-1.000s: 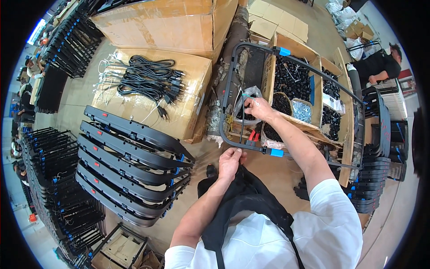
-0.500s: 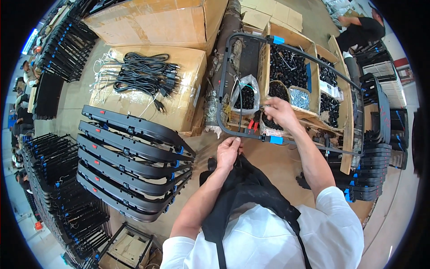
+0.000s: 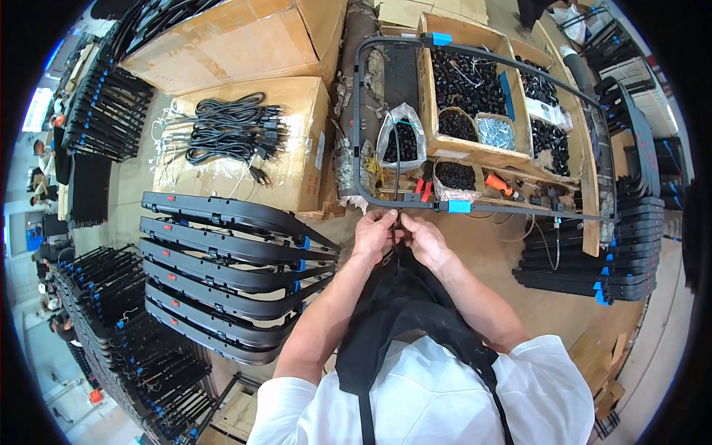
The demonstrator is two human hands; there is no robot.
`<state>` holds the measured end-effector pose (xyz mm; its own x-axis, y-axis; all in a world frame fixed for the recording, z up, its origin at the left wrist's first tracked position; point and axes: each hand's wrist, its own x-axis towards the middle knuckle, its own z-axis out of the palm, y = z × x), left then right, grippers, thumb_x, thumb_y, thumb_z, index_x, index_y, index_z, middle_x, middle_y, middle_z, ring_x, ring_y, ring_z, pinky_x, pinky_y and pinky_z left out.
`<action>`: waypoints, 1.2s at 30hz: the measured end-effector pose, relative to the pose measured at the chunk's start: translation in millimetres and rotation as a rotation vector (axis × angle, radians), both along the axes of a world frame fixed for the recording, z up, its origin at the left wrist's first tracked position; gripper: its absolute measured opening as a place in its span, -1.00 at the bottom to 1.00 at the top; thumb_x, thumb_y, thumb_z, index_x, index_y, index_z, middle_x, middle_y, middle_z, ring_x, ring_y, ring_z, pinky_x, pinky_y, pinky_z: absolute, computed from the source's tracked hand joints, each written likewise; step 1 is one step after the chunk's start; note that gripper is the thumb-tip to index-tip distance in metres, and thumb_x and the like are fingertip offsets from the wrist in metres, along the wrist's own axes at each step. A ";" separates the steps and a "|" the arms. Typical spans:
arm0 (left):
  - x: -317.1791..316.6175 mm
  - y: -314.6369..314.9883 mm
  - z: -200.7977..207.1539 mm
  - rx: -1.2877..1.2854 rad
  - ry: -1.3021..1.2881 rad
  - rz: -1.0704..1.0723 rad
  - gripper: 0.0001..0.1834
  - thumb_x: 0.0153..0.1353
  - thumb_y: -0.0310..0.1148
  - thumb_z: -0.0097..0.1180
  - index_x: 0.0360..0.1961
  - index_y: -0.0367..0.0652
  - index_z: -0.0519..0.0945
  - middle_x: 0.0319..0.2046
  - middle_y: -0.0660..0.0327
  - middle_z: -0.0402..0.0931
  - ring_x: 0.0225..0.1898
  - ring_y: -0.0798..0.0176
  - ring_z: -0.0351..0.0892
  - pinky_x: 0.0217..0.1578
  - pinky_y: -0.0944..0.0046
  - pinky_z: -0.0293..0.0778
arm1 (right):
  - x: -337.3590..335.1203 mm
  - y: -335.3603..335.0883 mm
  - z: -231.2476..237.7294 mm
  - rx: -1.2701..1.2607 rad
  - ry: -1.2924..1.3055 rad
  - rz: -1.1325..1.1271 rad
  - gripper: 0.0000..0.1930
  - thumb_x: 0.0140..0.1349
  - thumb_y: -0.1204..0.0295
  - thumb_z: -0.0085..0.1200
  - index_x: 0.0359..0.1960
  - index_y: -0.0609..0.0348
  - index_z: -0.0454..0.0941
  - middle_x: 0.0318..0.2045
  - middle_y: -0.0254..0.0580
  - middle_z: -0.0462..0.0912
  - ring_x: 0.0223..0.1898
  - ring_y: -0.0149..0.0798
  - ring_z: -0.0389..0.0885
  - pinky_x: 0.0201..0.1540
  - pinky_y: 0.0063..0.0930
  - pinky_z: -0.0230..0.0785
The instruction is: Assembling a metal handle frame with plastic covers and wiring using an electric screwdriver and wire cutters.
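My left hand (image 3: 375, 234) and my right hand (image 3: 426, 239) meet just off the near rail of a black tubular frame (image 3: 360, 141) with blue clips. A thin black cable (image 3: 399, 162) crosses the frame's left end and runs down to my hands. The left fingers pinch the cable. The right fingers are closed beside them, on something too small and hidden to name. Beyond the rail lie a clear plastic bag of small black parts (image 3: 403, 141), a small sack of black screws (image 3: 455, 176) and pliers with red handles (image 3: 422, 188).
A wooden bin (image 3: 486, 156) holds black fittings and silver screws. Past the rail lies an orange-and-black power tool (image 3: 501, 185). Coiled black power cords (image 3: 230, 133) rest on a cardboard box (image 3: 297, 178) at left. Stacked black panels (image 3: 222, 274) stand near my left arm.
My right hand has come from the small parts by the bin back to my left hand. The view has shifted a little. My left hand stays near the rail.
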<state>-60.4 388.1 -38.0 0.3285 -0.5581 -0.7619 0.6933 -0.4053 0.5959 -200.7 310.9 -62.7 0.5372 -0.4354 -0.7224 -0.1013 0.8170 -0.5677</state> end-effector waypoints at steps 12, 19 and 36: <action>3.3 4.9 0.0 0.006 -0.067 -0.201 -0.69 0.52 -0.17 0.15 -0.19 -0.24 0.66 -0.36 0.20 0.70 -0.41 0.26 0.68 -0.33 0.23 0.62 | -0.8 -6.6 27.4 -0.586 0.098 0.324 -0.69 0.48 0.27 0.15 -0.02 0.30 0.72 -0.15 -0.12 0.77 -0.20 -0.19 0.72 -0.06 -0.28 0.56; -23.4 39.1 -4.8 -0.068 -0.795 -0.212 -0.66 0.54 -0.14 0.05 -0.09 -0.28 0.56 -0.29 -0.02 0.65 -0.21 0.07 0.65 -0.10 0.06 0.53 | 35.3 -36.5 115.8 -1.623 0.181 0.956 -0.76 0.37 0.37 0.06 -0.12 0.18 0.73 -0.08 -0.08 0.73 -0.05 0.06 0.73 0.00 -0.14 0.59; -19.7 59.5 -37.5 -0.236 -0.560 -0.049 -0.81 0.53 -0.34 0.08 -0.05 -0.23 0.63 -0.35 0.38 0.50 -0.30 0.45 0.37 -0.25 0.34 0.37 | 71.7 -47.1 109.8 -1.763 0.111 1.565 -0.76 0.34 0.36 0.17 -0.11 0.28 0.54 -0.17 0.09 0.64 -0.07 0.19 0.70 -0.06 0.03 0.59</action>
